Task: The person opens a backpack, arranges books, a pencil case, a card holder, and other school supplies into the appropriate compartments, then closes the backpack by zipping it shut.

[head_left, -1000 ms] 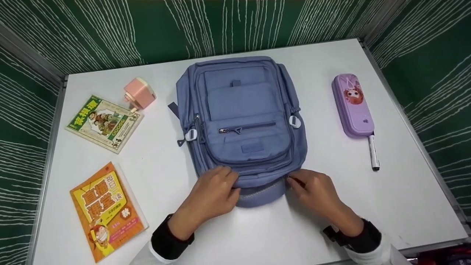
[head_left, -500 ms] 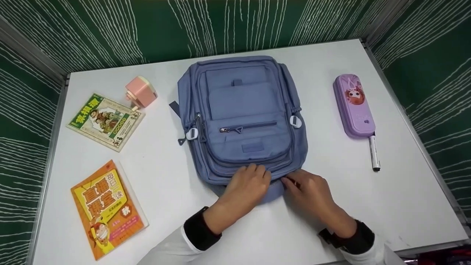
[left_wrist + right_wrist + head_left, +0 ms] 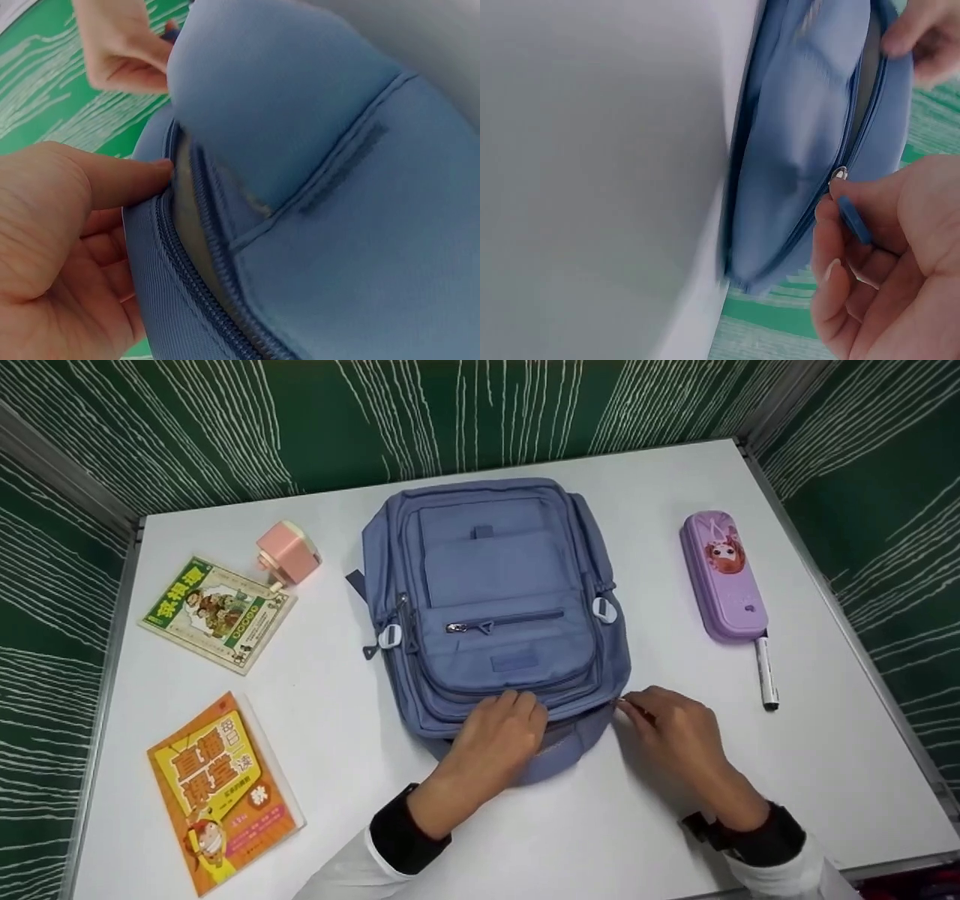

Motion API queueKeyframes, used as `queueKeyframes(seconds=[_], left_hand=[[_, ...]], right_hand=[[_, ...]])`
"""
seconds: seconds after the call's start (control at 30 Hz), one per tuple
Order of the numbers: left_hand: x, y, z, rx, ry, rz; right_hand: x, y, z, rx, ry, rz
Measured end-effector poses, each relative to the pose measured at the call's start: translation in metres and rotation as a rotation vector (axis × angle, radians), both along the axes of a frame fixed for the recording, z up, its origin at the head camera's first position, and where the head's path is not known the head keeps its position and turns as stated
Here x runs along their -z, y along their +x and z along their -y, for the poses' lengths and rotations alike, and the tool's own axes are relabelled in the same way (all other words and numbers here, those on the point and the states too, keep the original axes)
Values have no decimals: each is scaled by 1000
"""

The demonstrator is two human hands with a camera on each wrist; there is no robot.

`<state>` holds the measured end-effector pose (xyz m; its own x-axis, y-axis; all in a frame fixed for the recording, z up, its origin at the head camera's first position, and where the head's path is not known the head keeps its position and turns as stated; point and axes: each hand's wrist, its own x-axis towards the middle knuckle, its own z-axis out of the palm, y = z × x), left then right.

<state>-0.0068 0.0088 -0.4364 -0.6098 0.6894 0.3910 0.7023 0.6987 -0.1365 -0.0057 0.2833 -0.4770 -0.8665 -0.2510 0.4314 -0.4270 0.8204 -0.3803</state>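
A blue backpack (image 3: 487, 566) lies front side up on the white table (image 3: 337, 697), its bottom end toward me. At that end my left hand (image 3: 499, 742) pinches the fabric edge beside a zipper. In the left wrist view that zipper (image 3: 202, 292) is parted, with a light lining showing in the gap. My right hand (image 3: 679, 735), at the bag's lower right corner, pinches a blue zipper pull (image 3: 853, 220) between thumb and fingers. Its metal slider (image 3: 840, 174) sits on the zipper track, which is parted on the left hand's side of it.
On the left lie an orange book (image 3: 225, 795), a green-and-cream book (image 3: 217, 615) and a pink cube-shaped thing with a small crank (image 3: 289, 553), perhaps a pencil sharpener. A purple pencil case (image 3: 724, 577) and a white marker (image 3: 766, 675) lie on the right. Green walls enclose the table.
My left hand has shifted right along the bag's bottom edge. The right hand dipped slightly left, then moved right and up to the lower right corner, with the zipper pull.
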Motion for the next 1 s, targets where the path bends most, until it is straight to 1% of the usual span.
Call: queueKeyframes(seconds=[0.1, 0.2, 0.3, 0.43, 0.57, 0.77, 0.9, 1.0], left_hand=[[-3, 0, 2, -1, 24, 8], [-6, 0, 4, -4, 29, 8], [-7, 1, 4, -4, 22, 6], [-7, 3, 6, 3, 27, 21], [-7, 5, 9, 5, 22, 30], [-7, 7, 12, 7, 12, 26], [-6, 7, 13, 9, 20, 28], [-5, 7, 13, 4, 19, 11]], right_hand=[[-3, -10, -11, 20, 23, 9], [-4, -22, -19, 29, 42, 22], [-4, -35, -26, 30, 58, 33], [-5, -51, -32, 27, 81, 63], [-5, -64, -35, 13, 119, 72], [-3, -82, -35, -10, 152, 45], [-2, -95, -34, -19, 159, 68], [-1, -106, -32, -9, 178, 85]])
